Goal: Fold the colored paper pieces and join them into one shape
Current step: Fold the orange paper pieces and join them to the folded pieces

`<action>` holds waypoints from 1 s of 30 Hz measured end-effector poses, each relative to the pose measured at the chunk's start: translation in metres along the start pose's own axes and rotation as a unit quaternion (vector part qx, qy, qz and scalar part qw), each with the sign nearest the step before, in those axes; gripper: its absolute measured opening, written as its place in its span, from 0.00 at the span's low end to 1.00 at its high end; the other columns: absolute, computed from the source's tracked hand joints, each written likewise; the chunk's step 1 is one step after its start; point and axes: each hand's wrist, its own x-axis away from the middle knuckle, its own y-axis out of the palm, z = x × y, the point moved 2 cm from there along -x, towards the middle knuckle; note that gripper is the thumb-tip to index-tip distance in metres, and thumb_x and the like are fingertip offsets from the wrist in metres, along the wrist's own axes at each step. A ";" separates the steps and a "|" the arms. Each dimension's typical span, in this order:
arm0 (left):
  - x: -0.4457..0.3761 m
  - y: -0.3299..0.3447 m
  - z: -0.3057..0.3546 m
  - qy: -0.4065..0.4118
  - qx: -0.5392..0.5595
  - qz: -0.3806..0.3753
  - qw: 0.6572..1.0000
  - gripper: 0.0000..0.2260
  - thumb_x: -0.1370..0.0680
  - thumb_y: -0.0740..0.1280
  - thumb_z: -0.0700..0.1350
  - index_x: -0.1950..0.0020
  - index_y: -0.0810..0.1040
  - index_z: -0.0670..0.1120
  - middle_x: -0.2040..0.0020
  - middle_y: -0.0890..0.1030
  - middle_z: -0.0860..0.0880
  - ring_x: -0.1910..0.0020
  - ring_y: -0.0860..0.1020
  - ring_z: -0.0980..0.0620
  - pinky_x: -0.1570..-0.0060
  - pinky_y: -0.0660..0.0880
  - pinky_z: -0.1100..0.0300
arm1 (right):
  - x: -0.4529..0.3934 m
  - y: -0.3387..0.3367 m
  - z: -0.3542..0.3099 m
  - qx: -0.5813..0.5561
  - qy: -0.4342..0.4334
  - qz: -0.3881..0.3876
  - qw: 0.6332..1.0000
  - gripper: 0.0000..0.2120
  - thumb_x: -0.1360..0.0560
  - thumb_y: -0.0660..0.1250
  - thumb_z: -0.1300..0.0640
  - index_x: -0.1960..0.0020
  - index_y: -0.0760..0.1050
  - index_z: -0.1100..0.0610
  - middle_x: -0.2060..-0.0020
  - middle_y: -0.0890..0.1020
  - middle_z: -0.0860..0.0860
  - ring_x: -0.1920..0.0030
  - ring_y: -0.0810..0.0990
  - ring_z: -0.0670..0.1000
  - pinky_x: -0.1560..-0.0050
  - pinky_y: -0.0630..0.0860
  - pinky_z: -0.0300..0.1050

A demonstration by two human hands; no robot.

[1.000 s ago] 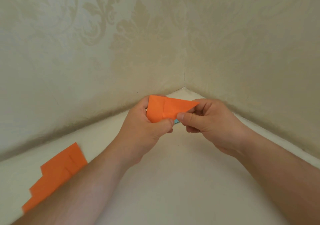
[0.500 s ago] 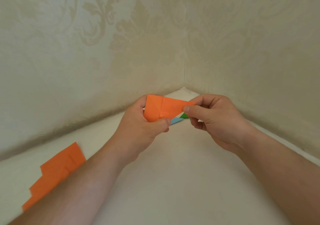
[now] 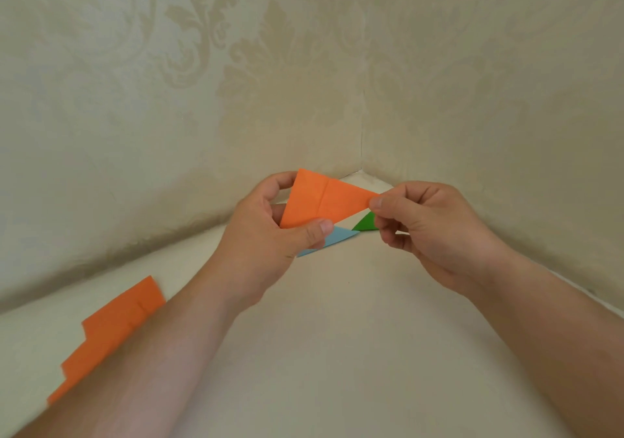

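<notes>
Cream tabletop [image 3: 337,353] in a damask-papered corner holds spare orange sheets [image 3: 111,333] at left, while your left hand [image 3: 270,238] pinches the folded orange unit [image 3: 320,202], your right hand [image 3: 429,224] pinching its tip above blue piece [image 3: 337,236] and green piece [image 3: 366,223]; you appear mid-fold, creasing next.

We see a folded orange paper piece [image 3: 324,202], creased down its middle and tapering to a point at right, held up in the air. Below it lie a light-blue folded piece [image 3: 332,240] and a green one [image 3: 366,223]. Stacked orange sheets [image 3: 108,333] lie far left.
</notes>
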 end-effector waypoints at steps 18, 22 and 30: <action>-0.006 -0.002 -0.010 0.008 0.066 0.019 0.998 0.21 0.30 0.75 0.40 0.39 0.78 0.52 0.54 0.88 0.44 0.57 0.83 0.48 0.44 0.80 0.42 | -0.001 -0.002 0.010 0.081 0.029 -0.089 0.992 0.07 0.24 0.72 0.59 0.48 0.83 0.50 0.58 0.83 0.49 0.59 0.80 0.49 0.52 0.76 0.48; -0.002 0.006 -0.010 0.004 0.028 -0.033 0.999 0.18 0.24 0.73 0.33 0.39 0.78 0.49 0.56 0.88 0.46 0.61 0.82 0.51 0.50 0.78 0.51 | -0.001 0.002 0.010 0.057 -0.028 -0.104 0.993 0.12 0.22 0.72 0.60 0.40 0.81 0.51 0.49 0.85 0.55 0.50 0.85 0.57 0.50 0.79 0.51; -0.001 0.007 -0.012 -0.011 0.101 -0.053 0.993 0.11 0.22 0.71 0.33 0.42 0.80 0.44 0.52 0.88 0.41 0.54 0.85 0.47 0.49 0.81 0.55 | -0.001 0.002 0.011 0.047 -0.031 -0.095 0.994 0.05 0.22 0.69 0.68 0.52 0.81 0.60 0.55 0.87 0.59 0.55 0.85 0.54 0.50 0.83 0.57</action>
